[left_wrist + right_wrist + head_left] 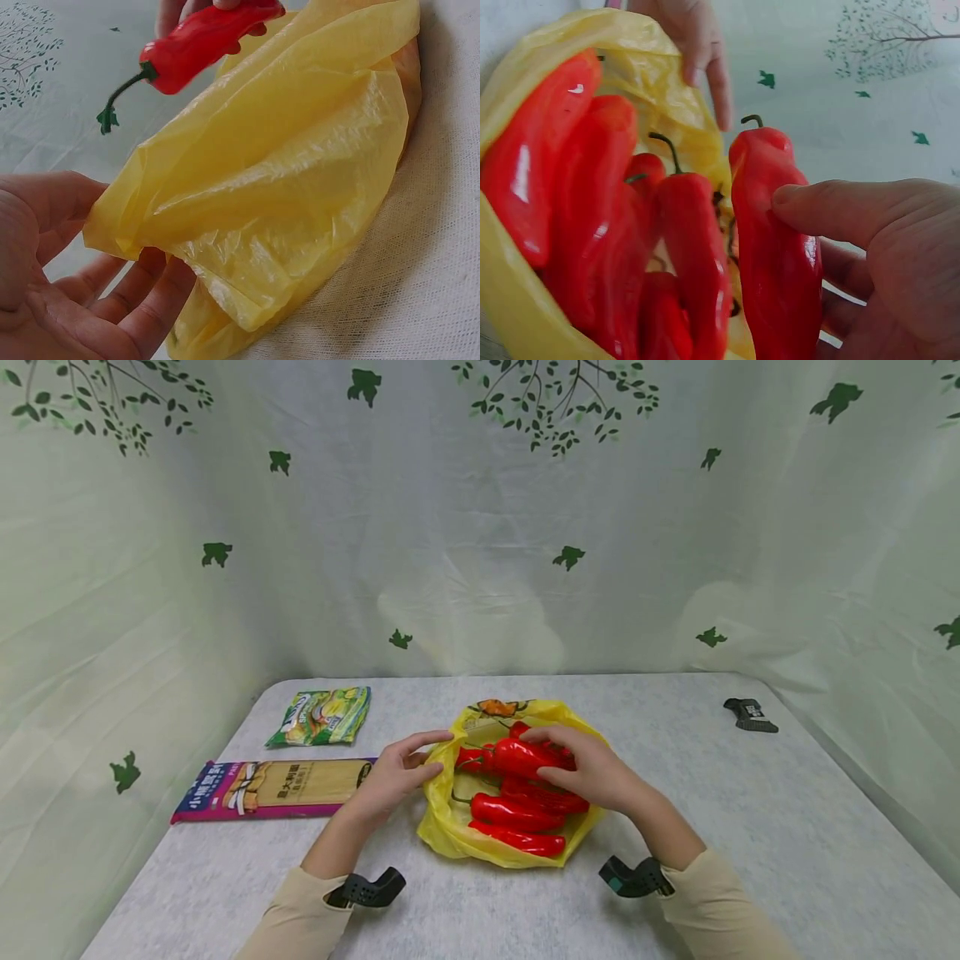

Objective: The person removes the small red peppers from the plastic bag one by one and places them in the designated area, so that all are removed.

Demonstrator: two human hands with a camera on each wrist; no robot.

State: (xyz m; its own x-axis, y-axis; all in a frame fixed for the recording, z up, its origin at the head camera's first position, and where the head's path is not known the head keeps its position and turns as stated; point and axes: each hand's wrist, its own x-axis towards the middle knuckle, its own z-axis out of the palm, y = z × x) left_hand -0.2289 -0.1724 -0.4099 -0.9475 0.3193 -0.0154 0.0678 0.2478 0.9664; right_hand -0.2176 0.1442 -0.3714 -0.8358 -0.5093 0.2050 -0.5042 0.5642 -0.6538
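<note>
A yellow plastic bag [437, 833] lies with its mouth spread, several red peppers [517, 814] with green stems inside it. My right hand [592, 768] grips one red pepper [769, 240] between thumb and fingers. In the left wrist view that pepper [199, 49] shows above the bag's edge, its stem pointing to the left hand's side. At the bag's left edge, my left hand [393, 777] pinches the yellow plastic [120, 217] between thumb and fingers. The other peppers lie beside one another in the right wrist view, some partly hidden by the bag's folds.
Left of the bag lies a long pack of noodles [300, 783], partly behind the left hand. A green and yellow snack packet [321, 717] is farther back. Toward the back right corner rests a small black packet [750, 715]. Pale curtains with leaf prints [480, 527] surround the table.
</note>
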